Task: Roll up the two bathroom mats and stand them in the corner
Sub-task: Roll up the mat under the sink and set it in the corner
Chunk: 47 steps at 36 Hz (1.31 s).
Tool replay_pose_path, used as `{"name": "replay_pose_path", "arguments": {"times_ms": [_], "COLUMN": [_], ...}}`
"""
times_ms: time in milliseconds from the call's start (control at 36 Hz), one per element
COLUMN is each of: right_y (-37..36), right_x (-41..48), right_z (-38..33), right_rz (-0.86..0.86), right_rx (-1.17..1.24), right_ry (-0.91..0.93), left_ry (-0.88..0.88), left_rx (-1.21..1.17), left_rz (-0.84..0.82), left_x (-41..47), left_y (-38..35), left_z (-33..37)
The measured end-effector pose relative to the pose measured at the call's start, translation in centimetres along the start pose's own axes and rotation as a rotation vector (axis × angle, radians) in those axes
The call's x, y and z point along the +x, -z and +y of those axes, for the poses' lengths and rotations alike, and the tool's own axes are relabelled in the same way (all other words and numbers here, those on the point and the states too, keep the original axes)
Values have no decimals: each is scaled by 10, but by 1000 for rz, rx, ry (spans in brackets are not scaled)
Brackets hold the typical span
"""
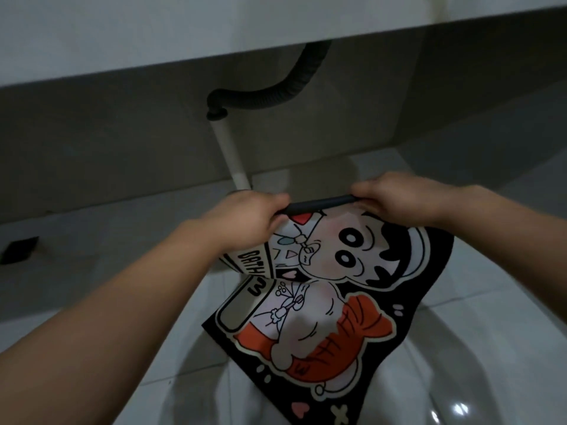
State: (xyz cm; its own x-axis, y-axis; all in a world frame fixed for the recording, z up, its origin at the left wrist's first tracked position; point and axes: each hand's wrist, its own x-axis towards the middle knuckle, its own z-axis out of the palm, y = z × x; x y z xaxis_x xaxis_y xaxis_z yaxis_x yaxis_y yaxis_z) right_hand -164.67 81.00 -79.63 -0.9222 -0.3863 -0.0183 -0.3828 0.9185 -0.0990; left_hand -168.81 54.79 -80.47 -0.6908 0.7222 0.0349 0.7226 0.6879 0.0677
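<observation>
Two bare forearms are reaching forward from the bottom of the view, the left one nearest the camera. The left hand (248,217) is closing its fingers around the far edge of a black bathroom mat printed with a cartoon child and orange fish (331,289), and the right hand (395,199) is gripping the same edge a little to the right. Between the two hands that far edge is curling over into a thin dark roll (only the first turn is showing). The rest of the mat is hanging and draping toward the camera, its near end lying over the glossy white tiled floor (506,302). Beyond the hands, a white drain pipe (230,154) is meeting the floor, joined above to a black corrugated hose (276,90) under a white counter (153,35).
</observation>
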Motion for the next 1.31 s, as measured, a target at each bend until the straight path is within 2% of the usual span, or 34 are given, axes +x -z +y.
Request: {"name": "replay_pose_path", "arguments": {"times_ms": [83,167,250,333,389,444,583,806,889,944,1028,1222,1306], "right_y": [-4,-8,-15,-16,-13,-8,-1,4,2,2,0,1,3], "right_x": [1,0,-3,-4,-7,-10,-12,-11,-12,-14,-16,-16,-14], "right_z": [-6,-10,-11,-14,-14,-12,-11,-33,-28,-25,-24,-24,-29], "right_rz": [-51,-27,3,-4,79,160,151,25,89,166,190,197,188], "right_rx": [30,-23,-257,-439,-485,-448,-470,-508,-540,-493,-444,-504,-417], "right_ry": [-38,2,83,129,193,202,213,129,204,224,234,201,139], "left_ry": [0,26,70,43,12,-14,-19,110,76,16,-40,55,94], "left_rx": [9,-16,-72,-58,-92,-131,-103,134,103,96,89,73,63], "left_rz": [-45,-73,-112,-64,-23,-5,30,67,82,123,181,109,61], "left_x": [-1,-2,-1,-5,-8,-9,-12,-18,-20,-22,-23,-13,-11], "left_y": [-1,-5,-7,-7,-8,-7,8,6,1,0,1,6,11], "left_z": [-5,-8,-10,-15,-19,-21,-16,-6,-12,-16,-13,-11,-11]}}
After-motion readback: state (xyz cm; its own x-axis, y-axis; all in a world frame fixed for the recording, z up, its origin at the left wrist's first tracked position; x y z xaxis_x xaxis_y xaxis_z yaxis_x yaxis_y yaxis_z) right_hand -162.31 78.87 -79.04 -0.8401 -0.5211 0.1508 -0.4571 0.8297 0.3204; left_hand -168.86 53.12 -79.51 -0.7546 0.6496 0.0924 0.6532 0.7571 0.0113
